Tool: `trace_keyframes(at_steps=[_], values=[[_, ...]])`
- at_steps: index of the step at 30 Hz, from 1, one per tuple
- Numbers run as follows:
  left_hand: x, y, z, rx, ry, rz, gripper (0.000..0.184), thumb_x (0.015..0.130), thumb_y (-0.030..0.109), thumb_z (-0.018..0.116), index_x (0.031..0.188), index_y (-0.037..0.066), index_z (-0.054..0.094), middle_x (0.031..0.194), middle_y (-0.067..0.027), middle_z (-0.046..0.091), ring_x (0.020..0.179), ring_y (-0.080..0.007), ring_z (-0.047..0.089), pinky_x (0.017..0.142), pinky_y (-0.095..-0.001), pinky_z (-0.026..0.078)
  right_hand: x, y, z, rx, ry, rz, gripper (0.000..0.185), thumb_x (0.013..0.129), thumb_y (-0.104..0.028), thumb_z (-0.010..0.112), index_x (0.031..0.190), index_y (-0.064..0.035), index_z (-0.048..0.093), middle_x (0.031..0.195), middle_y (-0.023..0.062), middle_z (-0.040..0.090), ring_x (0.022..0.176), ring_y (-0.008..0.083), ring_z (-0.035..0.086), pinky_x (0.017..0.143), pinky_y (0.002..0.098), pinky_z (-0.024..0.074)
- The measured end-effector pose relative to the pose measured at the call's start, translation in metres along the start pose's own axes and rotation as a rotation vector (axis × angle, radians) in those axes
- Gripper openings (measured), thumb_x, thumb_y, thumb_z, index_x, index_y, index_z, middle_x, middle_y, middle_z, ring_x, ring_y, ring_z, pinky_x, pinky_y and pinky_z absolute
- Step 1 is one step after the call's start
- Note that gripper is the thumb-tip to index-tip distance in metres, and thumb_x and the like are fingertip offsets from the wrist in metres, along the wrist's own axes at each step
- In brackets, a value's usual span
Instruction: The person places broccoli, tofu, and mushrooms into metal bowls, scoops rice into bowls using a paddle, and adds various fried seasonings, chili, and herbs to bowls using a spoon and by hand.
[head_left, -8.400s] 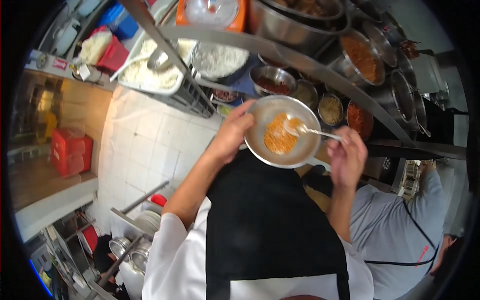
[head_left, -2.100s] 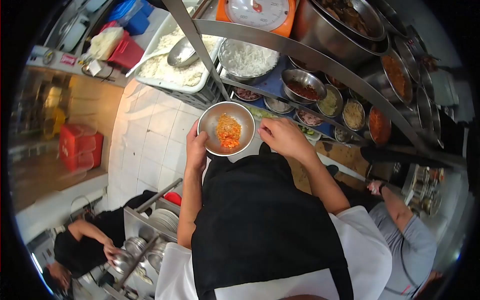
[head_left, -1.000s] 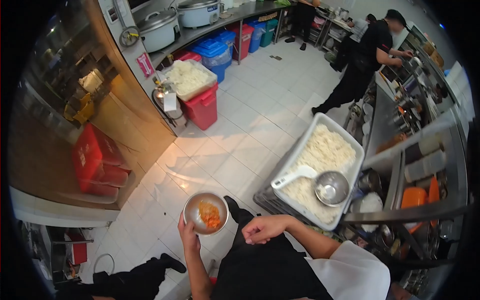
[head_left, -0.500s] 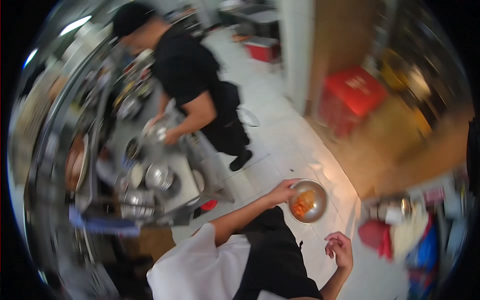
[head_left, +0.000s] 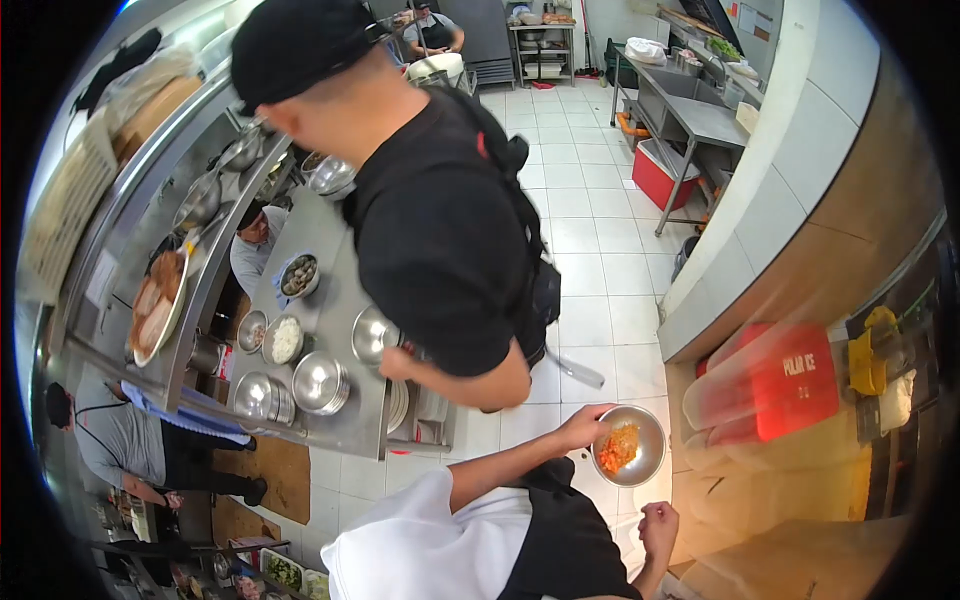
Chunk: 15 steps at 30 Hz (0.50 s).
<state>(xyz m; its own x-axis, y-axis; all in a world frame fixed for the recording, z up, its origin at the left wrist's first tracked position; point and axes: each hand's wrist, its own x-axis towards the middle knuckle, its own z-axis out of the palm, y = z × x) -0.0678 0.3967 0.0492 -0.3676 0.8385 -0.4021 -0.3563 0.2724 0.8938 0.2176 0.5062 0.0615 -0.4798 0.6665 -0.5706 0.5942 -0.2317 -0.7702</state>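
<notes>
My left hand grips the rim of a metal bowl, thumb over the edge. Inside lie orange diced pieces, perhaps carrot, and a yellowish shredded food, heaped toward the left side. Below the bowl, apart from it, is my right hand, its fingers curled in with nothing visible in them. The bowl is held above the tiled floor, in front of my black apron.
A co-worker in black stands close ahead on the left, one hand by a metal bowl on the steel counter. Stacked bowls stand at its near end. To the right are a red ice box and a wall corner.
My view has moved forward and turned, and the co-worker in black is now much nearer. The bowl stays in my left hand. My right hand's fingers have curled in more.
</notes>
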Motion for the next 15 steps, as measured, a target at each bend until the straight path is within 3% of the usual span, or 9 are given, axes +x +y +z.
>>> trace_keyframes(at_steps=[2,4,5,6,9,11,14,15], values=[[0.029,0.013,-0.011,0.002,0.044,0.044,0.055,0.08,0.004,0.05,0.135,0.003,0.058,0.118,-0.0051,0.065,0.107,-0.0149,0.06,0.094,-0.0299,0.048,0.055,-0.018,-0.001,-0.127,0.083,-0.167,0.016,0.091,-0.01,0.057,0.08,0.0005,0.062,0.057,0.0052,0.057,0.046,0.0118,0.052,0.044,0.0281,0.0402],[0.049,0.04,-0.019,-0.11,0.181,0.1,0.057,0.081,0.005,0.047,0.137,0.004,0.056,0.116,-0.0043,0.065,0.105,-0.0146,0.06,0.092,-0.0305,0.049,0.096,-0.06,-0.003,-0.201,0.097,-0.173,0.016,0.088,-0.01,0.06,0.077,0.0025,0.062,0.059,0.0078,0.059,0.049,0.0142,0.056,0.047,0.0299,0.0438],[0.05,0.059,-0.021,-0.18,0.217,-0.061,0.058,0.081,0.005,0.046,0.139,0.004,0.053,0.116,-0.0044,0.065,0.107,-0.0154,0.06,0.094,-0.0306,0.048,0.126,-0.069,-0.003,-0.2,0.073,-0.17,0.016,0.087,-0.01,0.06,0.078,0.0027,0.062,0.059,0.009,0.06,0.05,0.0158,0.057,0.049,0.0315,0.0451],[0.063,0.051,-0.024,-0.247,0.255,0.002,0.056,0.082,0.006,0.048,0.137,0.006,0.056,0.117,-0.0061,0.065,0.106,-0.0156,0.061,0.089,-0.0303,0.051,0.157,-0.075,-0.007,-0.205,0.047,-0.168,0.016,0.086,-0.011,0.06,0.079,0.0029,0.063,0.059,0.0101,0.06,0.05,0.0173,0.058,0.051,0.0331,0.0464],[0.091,0.049,-0.033,-0.249,0.307,0.076,0.056,0.083,0.007,0.046,0.139,0.005,0.053,0.121,-0.008,0.063,0.113,-0.017,0.057,0.096,-0.0316,0.047,0.259,-0.083,-0.011,-0.384,0.051,-0.305,0.017,0.086,-0.012,0.059,0.079,0.0033,0.063,0.063,0.0138,0.063,0.053,0.0217,0.061,0.054,0.0369,0.0479],[0.104,0.073,-0.037,-0.302,0.346,0.004,0.061,0.083,0.007,0.046,0.144,0.006,0.049,0.126,-0.0093,0.06,0.117,-0.0179,0.056,0.097,-0.0324,0.046,0.295,-0.145,-0.006,-0.415,-0.002,-0.277,0.019,0.085,-0.014,0.06,0.079,0.0033,0.064,0.066,0.0158,0.065,0.057,0.0239,0.062,0.057,0.0382,0.049],[0.156,0.078,-0.055,-0.36,0.486,0.105,0.063,0.082,0.007,0.046,0.145,0.006,0.046,0.127,-0.0097,0.059,0.115,-0.0188,0.056,0.096,-0.0334,0.047,0.403,-0.186,0.003,-0.505,-0.108,-0.247,0.023,0.084,-0.018,0.06,0.078,0.0034,0.065,0.075,0.0213,0.068,0.067,0.0317,0.066,0.065,0.0423,0.0515],[0.174,0.086,-0.062,-0.358,0.54,0.152,0.064,0.081,0.008,0.046,0.146,0.008,0.045,0.122,-0.0096,0.06,0.111,-0.0184,0.057,0.09,-0.0338,0.051,0.445,-0.195,0.01,-0.591,-0.106,-0.441,0.021,0.084,-0.018,0.06,0.079,0.0021,0.065,0.07,0.0185,0.066,0.059,0.0274,0.064,0.06,0.0402,0.051]])
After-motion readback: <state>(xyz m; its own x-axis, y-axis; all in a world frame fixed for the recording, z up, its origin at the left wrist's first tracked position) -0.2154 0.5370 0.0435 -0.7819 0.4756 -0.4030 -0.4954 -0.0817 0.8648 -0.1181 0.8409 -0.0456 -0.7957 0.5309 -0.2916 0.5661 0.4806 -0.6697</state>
